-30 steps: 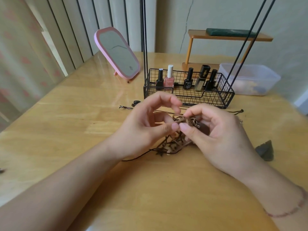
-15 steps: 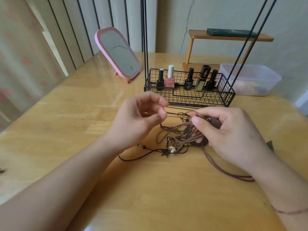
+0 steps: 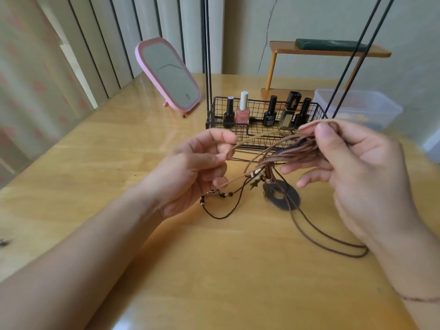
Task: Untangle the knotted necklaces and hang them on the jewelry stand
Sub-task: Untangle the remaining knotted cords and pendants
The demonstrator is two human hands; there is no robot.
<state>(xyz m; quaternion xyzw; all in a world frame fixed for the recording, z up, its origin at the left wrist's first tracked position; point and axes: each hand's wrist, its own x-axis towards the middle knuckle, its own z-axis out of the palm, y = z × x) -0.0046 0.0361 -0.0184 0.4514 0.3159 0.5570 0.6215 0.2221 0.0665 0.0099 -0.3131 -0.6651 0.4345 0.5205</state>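
Observation:
A tangle of brown cord necklaces (image 3: pixel 289 153) is lifted above the wooden table (image 3: pixel 214 270). My right hand (image 3: pixel 352 167) grips the bunched cords at the top, thumb over them. My left hand (image 3: pixel 197 170) pinches one tan cord between thumb and fingers and holds it out to the left. A dark ring pendant (image 3: pixel 282 195) and small star and bead charms (image 3: pixel 256 178) dangle under the bundle. A thin black cord with beads (image 3: pixel 214 206) trails on the table. The black wire jewelry stand (image 3: pixel 264 120) stands behind, its thin uprights rising out of view.
Several nail polish bottles (image 3: pixel 242 110) sit in the stand's wire basket. A pink mirror (image 3: pixel 167 75) stands at the back left. A clear plastic box (image 3: pixel 359 108) and a small wooden shelf (image 3: pixel 328 50) are at the back right. Long cord loops (image 3: pixel 333 241) lie under my right wrist.
Both hands have risen and moved apart, lifting the tangle off the table. The left hand has drawn one tan cord out leftward; the ring pendant now hangs free.

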